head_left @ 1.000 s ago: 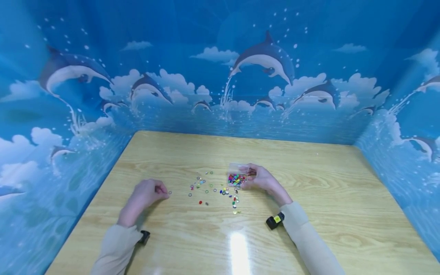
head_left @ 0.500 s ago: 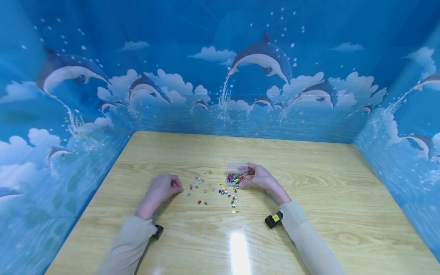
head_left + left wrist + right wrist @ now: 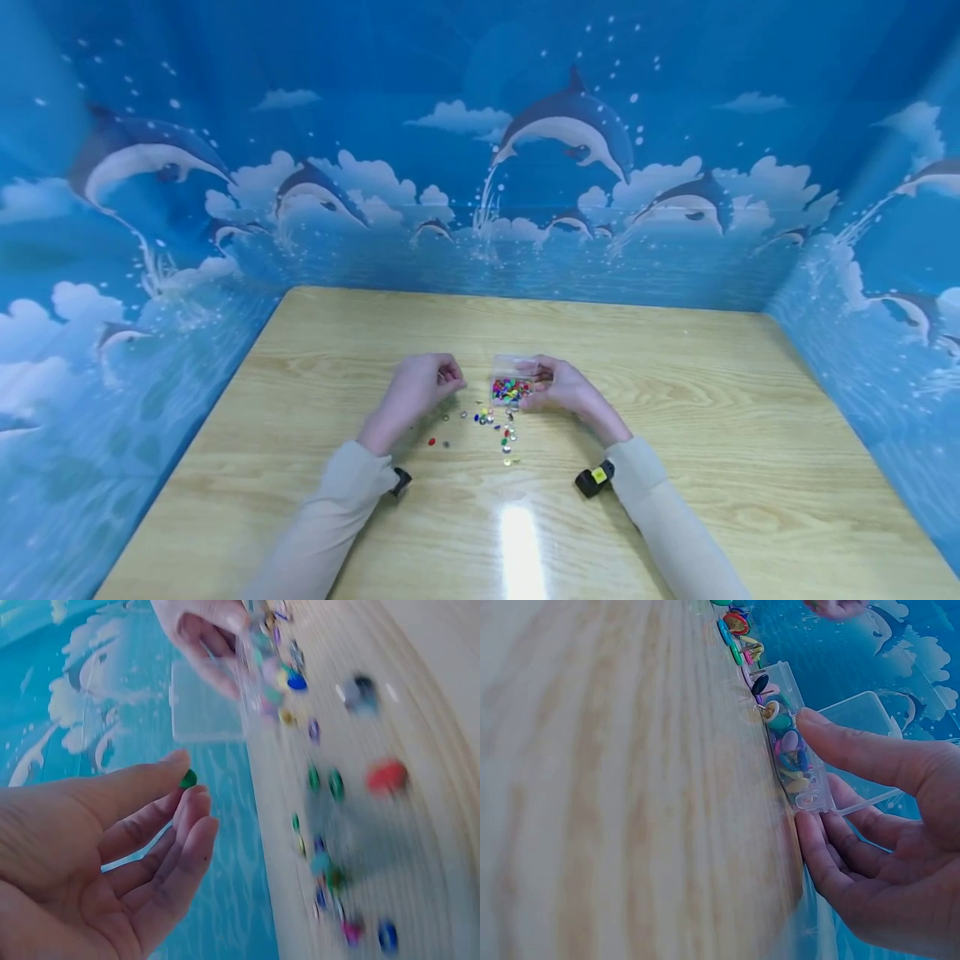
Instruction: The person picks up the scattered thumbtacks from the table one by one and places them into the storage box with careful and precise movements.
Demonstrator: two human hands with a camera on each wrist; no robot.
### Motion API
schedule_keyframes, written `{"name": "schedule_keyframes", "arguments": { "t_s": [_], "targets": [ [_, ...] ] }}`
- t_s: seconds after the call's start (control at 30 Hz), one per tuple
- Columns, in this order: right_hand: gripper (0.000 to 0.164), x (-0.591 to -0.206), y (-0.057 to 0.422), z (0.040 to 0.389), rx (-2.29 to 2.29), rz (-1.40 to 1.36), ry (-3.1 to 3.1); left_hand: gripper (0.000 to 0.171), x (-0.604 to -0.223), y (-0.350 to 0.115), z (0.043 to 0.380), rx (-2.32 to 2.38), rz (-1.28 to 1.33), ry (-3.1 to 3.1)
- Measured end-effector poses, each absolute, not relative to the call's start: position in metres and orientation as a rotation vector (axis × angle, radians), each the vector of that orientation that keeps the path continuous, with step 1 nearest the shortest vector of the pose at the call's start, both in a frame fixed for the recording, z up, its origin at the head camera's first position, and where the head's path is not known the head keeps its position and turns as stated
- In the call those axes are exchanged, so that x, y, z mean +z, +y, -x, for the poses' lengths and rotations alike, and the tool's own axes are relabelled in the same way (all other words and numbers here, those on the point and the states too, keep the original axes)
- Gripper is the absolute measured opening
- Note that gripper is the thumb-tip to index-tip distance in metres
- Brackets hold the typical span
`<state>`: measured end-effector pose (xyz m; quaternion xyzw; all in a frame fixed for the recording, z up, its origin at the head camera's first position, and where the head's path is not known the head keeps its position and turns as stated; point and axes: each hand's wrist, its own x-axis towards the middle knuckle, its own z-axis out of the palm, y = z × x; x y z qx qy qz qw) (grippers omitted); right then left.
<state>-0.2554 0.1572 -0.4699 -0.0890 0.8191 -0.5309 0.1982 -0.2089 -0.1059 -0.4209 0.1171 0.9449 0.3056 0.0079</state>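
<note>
My left hand (image 3: 418, 385) pinches a green thumbtack (image 3: 188, 778) between thumb and index finger, raised above the table, left of the box. The other left fingers are bent loosely below it in the left wrist view. With my right hand (image 3: 564, 388) I hold a small clear plastic box (image 3: 791, 686) by its right side, thumb at the top edge and fingers underneath and beside it. Its clear hinged lid (image 3: 859, 712) stands open towards the back. Many colourful thumbtacks (image 3: 510, 390) fill the box.
Loose thumbtacks lie scattered on the wooden table (image 3: 675, 400) in front and to the left of the box, including a red thumbtack (image 3: 432, 442). Some are hidden under my left forearm. A blue dolphin-print curtain (image 3: 375, 125) encloses the back and sides.
My left hand has picked a thumbtack off the table at the left and carried it rightwards over the scattered ones, close to the box. The right hand keeps holding the box in place.
</note>
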Motion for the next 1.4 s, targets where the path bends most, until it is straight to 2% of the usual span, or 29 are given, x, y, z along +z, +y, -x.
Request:
{"name": "schedule_keyframes", "arguments": {
  "t_s": [0.3, 0.47, 0.77, 1.03, 1.4],
  "targets": [
    [0.072, -0.469, 0.155, 0.254, -1.475, 0.27, 2.312, 0.01, -0.424, -0.07, 0.216, 1.068, -0.426, 2.922],
    [0.071, -0.468, 0.154, 0.254, -1.476, 0.262, 2.308, 0.015, -0.431, -0.067, 0.216, 1.069, -0.4, 2.938],
    [0.07, -0.468, 0.152, 0.254, -1.482, 0.226, 2.292, 0.013, -0.419, -0.122, 0.209, 0.995, -0.247, 2.965],
    [0.072, -0.467, 0.156, 0.255, -1.449, 0.204, 2.315, 0.008, -0.424, -0.179, 0.196, 0.969, -0.198, 2.933],
    [0.071, -0.469, 0.155, 0.256, -1.461, 0.237, 2.317, 0.009, -0.439, -0.191, 0.192, 0.823, -0.196, 2.883]
  ]
}}
